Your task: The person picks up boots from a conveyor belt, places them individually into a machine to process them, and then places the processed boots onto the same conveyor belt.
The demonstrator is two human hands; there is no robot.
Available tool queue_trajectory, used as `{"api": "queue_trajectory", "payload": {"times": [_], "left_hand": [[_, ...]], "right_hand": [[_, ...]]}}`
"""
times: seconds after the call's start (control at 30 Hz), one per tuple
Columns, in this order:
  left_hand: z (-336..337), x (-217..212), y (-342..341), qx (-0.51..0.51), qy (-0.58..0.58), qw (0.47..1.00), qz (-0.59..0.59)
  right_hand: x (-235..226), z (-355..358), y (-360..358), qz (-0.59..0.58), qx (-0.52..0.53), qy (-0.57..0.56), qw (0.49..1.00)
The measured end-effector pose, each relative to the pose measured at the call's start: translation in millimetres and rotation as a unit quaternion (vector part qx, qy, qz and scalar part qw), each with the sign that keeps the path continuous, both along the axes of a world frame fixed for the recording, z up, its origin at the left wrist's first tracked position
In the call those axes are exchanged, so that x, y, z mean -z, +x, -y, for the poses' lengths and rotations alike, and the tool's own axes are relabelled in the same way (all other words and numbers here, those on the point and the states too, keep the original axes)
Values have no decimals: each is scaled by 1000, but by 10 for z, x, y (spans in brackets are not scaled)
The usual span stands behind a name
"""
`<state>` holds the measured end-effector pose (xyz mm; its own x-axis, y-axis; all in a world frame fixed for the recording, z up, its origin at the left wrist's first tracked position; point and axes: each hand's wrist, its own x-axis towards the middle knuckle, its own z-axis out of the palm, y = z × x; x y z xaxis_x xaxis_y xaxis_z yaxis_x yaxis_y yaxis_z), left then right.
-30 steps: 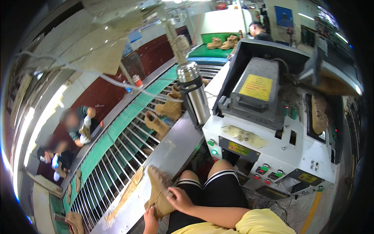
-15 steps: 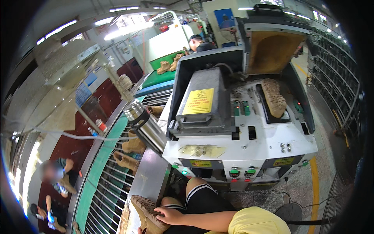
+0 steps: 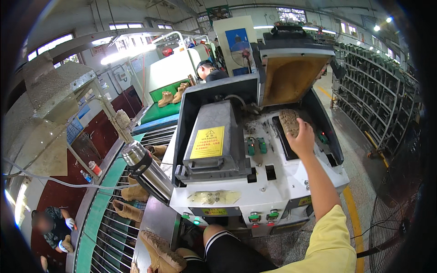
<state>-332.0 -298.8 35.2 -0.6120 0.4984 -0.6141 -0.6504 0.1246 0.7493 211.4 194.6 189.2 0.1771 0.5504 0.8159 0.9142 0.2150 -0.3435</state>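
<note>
My right hand [image 3: 302, 138] is stretched out over the pressing machine [image 3: 255, 182], fingers clenched on a tan boot [image 3: 289, 121] that sits sole-up in the machine's black tray, under its raised lid [image 3: 291, 77]. My left hand isn't in view; another boot [image 3: 159, 250] lies below the machine by my knee. If that lid drops, I judge my fingers could get caught.

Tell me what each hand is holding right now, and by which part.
The right hand grips a tan boot lying sole-up on the machine, its grip on the near end of the sole. The left hand is out of view; another tan boot rests on the lap.
</note>
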Motion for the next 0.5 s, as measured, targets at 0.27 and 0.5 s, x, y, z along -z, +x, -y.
{"api": "queue_trajectory", "payload": {"times": [0.27, 0.5], "left_hand": [[110, 330, -224, 8, 20, 999, -36], [166, 676, -356, -21, 37, 997, -65]], "right_hand": [[-312, -580, 35, 28, 89, -492, 866], [-636, -373, 84, -47, 71, -388, 918]]}}
